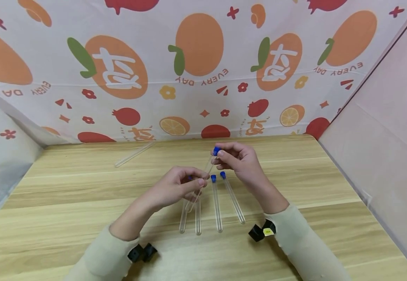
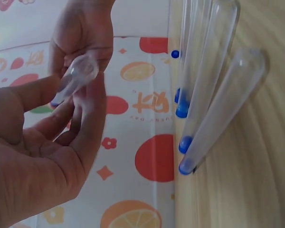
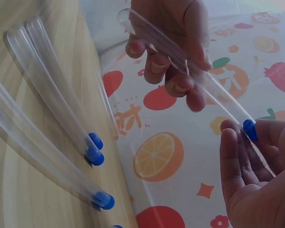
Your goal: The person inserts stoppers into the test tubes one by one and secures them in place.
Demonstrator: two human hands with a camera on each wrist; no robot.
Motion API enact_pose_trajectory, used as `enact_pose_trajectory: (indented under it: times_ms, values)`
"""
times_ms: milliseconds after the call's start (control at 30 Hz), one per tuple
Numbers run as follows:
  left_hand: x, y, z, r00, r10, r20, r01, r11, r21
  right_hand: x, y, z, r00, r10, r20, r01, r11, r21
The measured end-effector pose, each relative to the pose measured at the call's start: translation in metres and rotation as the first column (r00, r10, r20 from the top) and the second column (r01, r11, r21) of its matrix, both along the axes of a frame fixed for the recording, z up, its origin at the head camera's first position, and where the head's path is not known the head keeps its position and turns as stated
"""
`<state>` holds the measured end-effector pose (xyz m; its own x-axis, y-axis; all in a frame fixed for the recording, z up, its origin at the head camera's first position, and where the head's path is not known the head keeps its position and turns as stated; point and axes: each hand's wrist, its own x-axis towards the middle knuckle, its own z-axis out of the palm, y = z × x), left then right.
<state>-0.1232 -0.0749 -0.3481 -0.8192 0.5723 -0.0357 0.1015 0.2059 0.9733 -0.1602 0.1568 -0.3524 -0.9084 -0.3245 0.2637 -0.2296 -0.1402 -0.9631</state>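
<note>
A clear test tube (image 3: 168,47) with a blue cap (image 1: 216,151) is held tilted above the table, its rounded end low and toward the person. My left hand (image 1: 179,185) pinches the tube's body between thumb and fingers. At the upper end, my right hand (image 1: 242,160) pinches the blue cap with thumb and fingertips. Under the hands, several blue-capped test tubes (image 1: 216,207) lie side by side, rounded ends toward the person. The left hand partly covers the caps of the leftmost ones in the head view.
Farther back on the left lies another clear tube (image 1: 133,155), with no cap visible on it. The wooden table (image 1: 66,203) ends at a fruit-printed cloth (image 1: 196,101) behind, and pale cloth walls (image 1: 382,128) stand at both sides.
</note>
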Motion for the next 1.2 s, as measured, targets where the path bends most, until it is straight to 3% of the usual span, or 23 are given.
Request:
enact_pose_trajectory:
  times_ms: [233, 567, 733, 900, 1000, 1200]
  values:
    - [-0.005, -0.014, 0.000, 1.000, -0.023, 0.020, 0.024, 0.996, -0.082, 0.001, -0.006, -0.004, 0.996, 0.048, 0.079, -0.053, 0.997, 0.064]
    - [-0.008, -0.030, 0.000, 0.997, -0.005, 0.081, 0.015, 0.992, -0.128, 0.008, -0.018, -0.013, 0.965, 0.109, 0.240, -0.118, 0.993, 0.023]
    - [-0.011, -0.038, 0.001, 0.994, 0.039, 0.103, -0.025, 0.991, -0.134, 0.015, -0.029, -0.020, 0.921, 0.202, 0.334, -0.203, 0.979, -0.033]
    - [-0.015, -0.045, 0.000, 0.990, 0.075, 0.124, -0.054, 0.986, -0.161, 0.023, -0.040, -0.026, 0.855, 0.315, 0.413, -0.286, 0.949, -0.131]
    - [-0.017, -0.048, -0.002, 0.986, 0.077, 0.149, -0.052, 0.985, -0.164, 0.028, -0.045, -0.029, 0.815, 0.367, 0.449, -0.322, 0.930, -0.177]
    - [-0.021, -0.053, -0.009, 0.978, 0.067, 0.198, -0.031, 0.983, -0.182, 0.036, -0.052, -0.035, 0.756, 0.428, 0.495, -0.353, 0.904, -0.242]
